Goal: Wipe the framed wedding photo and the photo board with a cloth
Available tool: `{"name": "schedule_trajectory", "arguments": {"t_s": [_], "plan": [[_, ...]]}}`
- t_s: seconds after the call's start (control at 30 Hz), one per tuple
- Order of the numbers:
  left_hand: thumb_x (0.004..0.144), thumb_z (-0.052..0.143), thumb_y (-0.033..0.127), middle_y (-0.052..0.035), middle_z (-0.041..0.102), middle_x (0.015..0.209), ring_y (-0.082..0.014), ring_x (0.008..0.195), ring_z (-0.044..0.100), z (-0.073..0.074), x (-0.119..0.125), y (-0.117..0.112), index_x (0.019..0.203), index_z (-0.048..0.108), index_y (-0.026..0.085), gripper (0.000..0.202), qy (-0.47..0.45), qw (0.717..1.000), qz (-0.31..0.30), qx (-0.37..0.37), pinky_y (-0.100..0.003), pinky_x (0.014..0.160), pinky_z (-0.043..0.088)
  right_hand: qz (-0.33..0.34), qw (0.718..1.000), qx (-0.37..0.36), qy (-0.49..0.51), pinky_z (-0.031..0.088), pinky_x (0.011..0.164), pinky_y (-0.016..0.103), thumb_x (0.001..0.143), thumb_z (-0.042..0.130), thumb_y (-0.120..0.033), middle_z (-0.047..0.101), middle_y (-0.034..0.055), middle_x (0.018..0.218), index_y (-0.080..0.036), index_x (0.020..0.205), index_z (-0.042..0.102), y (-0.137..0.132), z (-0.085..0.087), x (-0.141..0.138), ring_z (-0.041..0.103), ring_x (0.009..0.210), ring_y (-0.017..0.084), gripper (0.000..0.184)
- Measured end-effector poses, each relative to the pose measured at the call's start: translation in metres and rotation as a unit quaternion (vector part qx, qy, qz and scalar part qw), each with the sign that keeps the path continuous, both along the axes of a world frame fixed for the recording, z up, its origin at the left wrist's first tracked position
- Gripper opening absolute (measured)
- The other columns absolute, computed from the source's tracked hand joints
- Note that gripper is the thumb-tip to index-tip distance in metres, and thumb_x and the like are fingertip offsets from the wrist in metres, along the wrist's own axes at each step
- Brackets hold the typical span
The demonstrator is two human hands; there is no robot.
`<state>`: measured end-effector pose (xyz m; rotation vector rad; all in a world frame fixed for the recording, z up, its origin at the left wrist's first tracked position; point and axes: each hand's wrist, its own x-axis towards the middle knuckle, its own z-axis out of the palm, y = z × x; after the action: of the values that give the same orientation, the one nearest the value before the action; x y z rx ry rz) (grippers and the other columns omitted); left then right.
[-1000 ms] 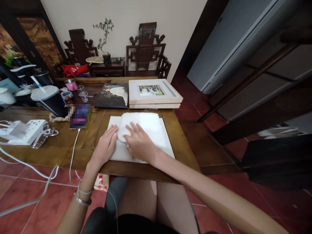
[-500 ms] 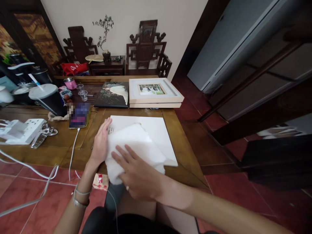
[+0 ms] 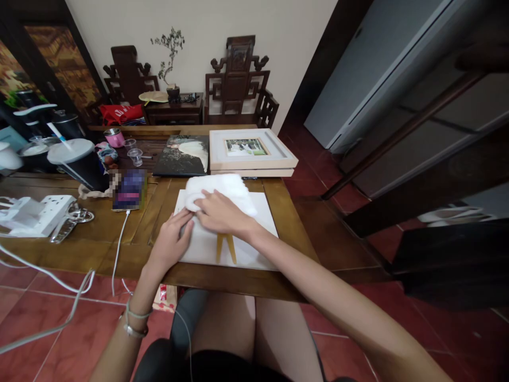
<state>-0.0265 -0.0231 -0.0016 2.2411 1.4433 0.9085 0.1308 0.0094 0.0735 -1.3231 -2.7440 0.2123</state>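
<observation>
A white board (image 3: 199,245) lies flat near the table's front edge. On it, below my right hand, shows a yellow inverted-V shape (image 3: 226,249), its top hidden. My right hand (image 3: 220,212) presses on a folded white towel (image 3: 222,185), fingers bent over its near edge. The towel covers the board's far part and reaches past its far edge. My left hand (image 3: 173,239) rests on the board's left edge with fingers stretched out, its fingertips close to the towel and my right hand.
Light wooden picture frames (image 3: 254,164) are stacked beyond the board, beside a dark photo panel (image 3: 182,155). A lidded cup with a straw (image 3: 79,162), a phone (image 3: 129,191) on a white cable and a power strip (image 3: 50,212) occupy the left side.
My right hand has pushed the towel away from me to the board's far part, uncovering its near part and the yellow shape. My left hand has shifted slightly nearer and turned inward.
</observation>
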Motion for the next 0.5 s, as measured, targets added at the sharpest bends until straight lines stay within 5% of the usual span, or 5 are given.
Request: {"name": "schedule_trajectory", "arguments": {"t_s": [0.13,0.27,0.5], "plan": [[0.094,0.043,0.026,-0.0112,0.069,0.114,-0.0253,0.106,0.064,0.005,0.001,0.0,0.104,0.07,0.017,0.03,-0.007,1.0,-0.005,0.018,-0.041,0.101,0.045,0.038,0.999,0.006,0.027,0.037,0.097,0.039,0.086,0.041,-0.015,0.065,0.0158,0.115,-0.014,0.107,0.064,0.024,-0.009,-0.024,0.056,0.112,0.027,0.031],[0.094,0.043,0.026,-0.0124,0.067,0.121,-0.0252,0.115,0.06,0.001,-0.001,0.0,0.11,0.068,0.015,0.032,-0.003,1.0,-0.005,0.018,-0.042,0.105,0.042,-0.009,0.999,0.014,0.039,0.041,0.089,0.041,0.089,0.038,-0.02,0.065,0.0172,0.113,-0.014,0.108,0.062,0.044,-0.03,-0.025,0.061,0.102,0.029,0.031],[0.093,0.044,0.031,-0.0149,0.059,0.132,-0.025,0.128,0.051,-0.005,-0.002,0.001,0.117,0.065,0.012,0.037,-0.006,1.0,0.012,-0.005,-0.046,0.112,0.036,-0.089,0.996,0.006,0.024,0.043,0.083,0.037,0.088,0.042,-0.019,0.069,0.0174,0.099,-0.013,0.095,0.064,0.049,-0.042,0.047,0.062,0.098,0.03,0.023]]}}
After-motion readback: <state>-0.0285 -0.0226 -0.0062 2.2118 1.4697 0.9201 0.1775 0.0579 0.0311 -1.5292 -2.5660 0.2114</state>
